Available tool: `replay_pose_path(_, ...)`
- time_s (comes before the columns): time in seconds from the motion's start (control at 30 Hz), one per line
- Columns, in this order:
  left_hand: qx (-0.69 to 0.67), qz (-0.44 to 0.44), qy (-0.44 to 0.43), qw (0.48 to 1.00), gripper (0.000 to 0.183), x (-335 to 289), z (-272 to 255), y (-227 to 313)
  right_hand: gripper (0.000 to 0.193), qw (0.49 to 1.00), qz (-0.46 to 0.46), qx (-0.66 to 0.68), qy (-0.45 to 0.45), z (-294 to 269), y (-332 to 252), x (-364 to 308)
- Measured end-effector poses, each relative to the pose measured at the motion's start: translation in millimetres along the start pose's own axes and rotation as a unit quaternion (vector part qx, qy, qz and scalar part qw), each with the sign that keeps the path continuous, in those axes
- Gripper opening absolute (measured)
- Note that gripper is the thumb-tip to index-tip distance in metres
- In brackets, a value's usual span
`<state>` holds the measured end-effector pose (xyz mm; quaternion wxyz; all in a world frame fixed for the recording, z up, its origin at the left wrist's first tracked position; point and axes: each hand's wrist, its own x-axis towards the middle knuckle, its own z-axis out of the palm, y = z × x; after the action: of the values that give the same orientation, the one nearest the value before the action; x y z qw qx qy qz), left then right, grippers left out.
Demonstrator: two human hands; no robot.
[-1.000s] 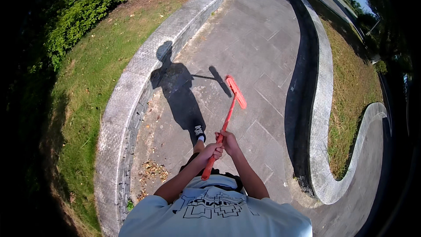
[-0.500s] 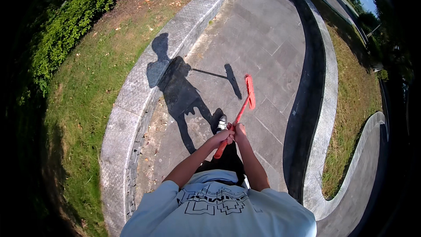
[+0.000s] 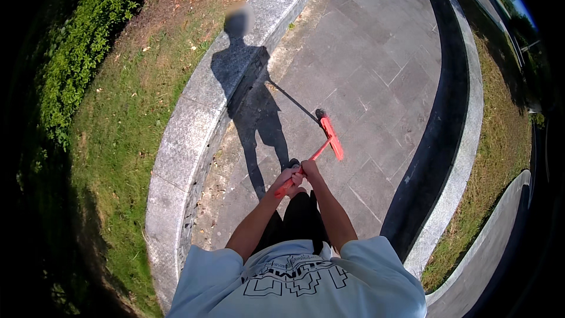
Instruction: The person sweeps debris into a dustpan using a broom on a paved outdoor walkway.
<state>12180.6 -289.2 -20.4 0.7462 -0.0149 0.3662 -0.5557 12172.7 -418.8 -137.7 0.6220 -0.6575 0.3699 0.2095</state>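
Observation:
A red push broom (image 3: 321, 150) reaches out in front of me, with a long handle and a wide crosswise head (image 3: 332, 139). Whether it has bristles is too small to tell. Both fists close round the upper handle, close together before my waist. My left hand (image 3: 288, 180) grips nearer the handle's end, which sticks out past it toward me. Just beyond it, my right hand (image 3: 309, 169) wraps the handle. The head is at or just above the grey paving (image 3: 376, 100), its far end meeting its own shadow.
A low curved stone wall (image 3: 176, 141) runs along my left, with grass (image 3: 118, 135) and a green hedge (image 3: 88, 47) behind it. Another curved wall (image 3: 474, 82) bounds the path on the right, casting a dark shadow band. My own shadow falls ahead-left across paving and wall.
The broom head has come down and its shadow, apart before, now meets it. My hands have shifted slightly left and keep their grip. The view has turned somewhat.

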Motion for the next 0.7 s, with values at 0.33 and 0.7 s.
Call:
replay_pose_path(0.33,-0.283,0.167,-0.137,0.935,0.025,-197.8,-31.8,-28.3,0.01,0.926,0.15,-0.02,-0.345,166.4,-43.4,-109.6)
replay_pose_path(0.7,-0.17,0.278,-0.141,0.935,0.006,-152.0,52.5,1.4,0.008,0.965,0.041,-0.071,-0.25,143.3,-181.1,-95.1)
